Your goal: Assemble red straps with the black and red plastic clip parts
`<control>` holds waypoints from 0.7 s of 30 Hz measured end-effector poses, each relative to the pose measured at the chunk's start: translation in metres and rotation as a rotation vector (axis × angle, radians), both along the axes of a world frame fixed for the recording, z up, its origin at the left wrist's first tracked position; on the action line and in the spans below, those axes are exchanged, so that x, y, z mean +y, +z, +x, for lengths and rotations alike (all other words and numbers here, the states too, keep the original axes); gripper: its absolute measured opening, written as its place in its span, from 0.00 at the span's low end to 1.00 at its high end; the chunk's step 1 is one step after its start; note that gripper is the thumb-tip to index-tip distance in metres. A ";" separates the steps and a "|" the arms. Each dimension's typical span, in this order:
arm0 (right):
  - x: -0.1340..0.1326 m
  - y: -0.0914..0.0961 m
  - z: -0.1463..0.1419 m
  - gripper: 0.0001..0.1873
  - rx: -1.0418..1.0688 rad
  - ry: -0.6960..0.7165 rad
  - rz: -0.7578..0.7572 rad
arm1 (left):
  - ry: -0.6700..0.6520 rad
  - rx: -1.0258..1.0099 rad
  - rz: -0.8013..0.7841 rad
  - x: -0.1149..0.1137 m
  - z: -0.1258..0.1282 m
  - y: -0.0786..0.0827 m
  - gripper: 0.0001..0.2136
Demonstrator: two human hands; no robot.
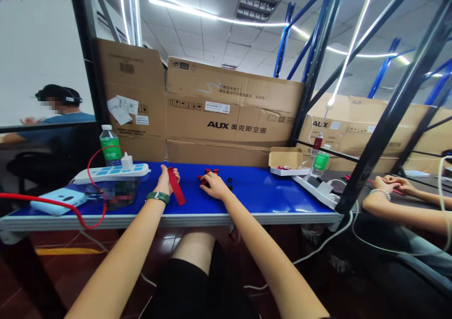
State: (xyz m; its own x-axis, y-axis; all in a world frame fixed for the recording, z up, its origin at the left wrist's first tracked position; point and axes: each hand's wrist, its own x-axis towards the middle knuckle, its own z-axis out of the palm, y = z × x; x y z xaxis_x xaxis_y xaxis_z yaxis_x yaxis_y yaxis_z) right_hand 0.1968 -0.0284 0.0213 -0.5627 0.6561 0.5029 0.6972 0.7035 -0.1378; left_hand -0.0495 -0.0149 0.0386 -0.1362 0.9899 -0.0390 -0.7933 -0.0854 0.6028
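Observation:
My left hand (165, 179) is closed around a flat red strap (178, 193), whose free end hangs down to the right over the blue tabletop (254, 197). A dark green watch band is on that wrist. To the right, my right hand (215, 186) rests low over a small group of red pieces (212, 171), fingers a little apart and touching or nearly touching them. The pieces are partly hidden by the fingers, and their kind is too small to tell. Just right of the hand lie a few small black pieces (230, 180).
A white power strip (141, 170), a bottle (110, 145) and a light blue device (59, 200) with a red cable stand left. An open small box (287, 161) and another power strip (314, 191) are right. Cardboard (233, 107) walls the back; a co-worker's hands (391, 186) are beyond the post.

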 end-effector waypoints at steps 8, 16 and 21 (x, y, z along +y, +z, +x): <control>-0.016 0.004 -0.007 0.17 -0.183 -0.226 -0.001 | 0.194 0.501 -0.020 0.008 0.007 -0.017 0.04; -0.010 0.000 -0.016 0.21 -0.212 -0.264 0.036 | 0.443 1.092 0.057 0.030 -0.011 -0.019 0.10; 0.008 -0.009 -0.013 0.22 -0.088 -0.263 -0.013 | 0.584 0.978 0.222 0.042 -0.015 -0.008 0.20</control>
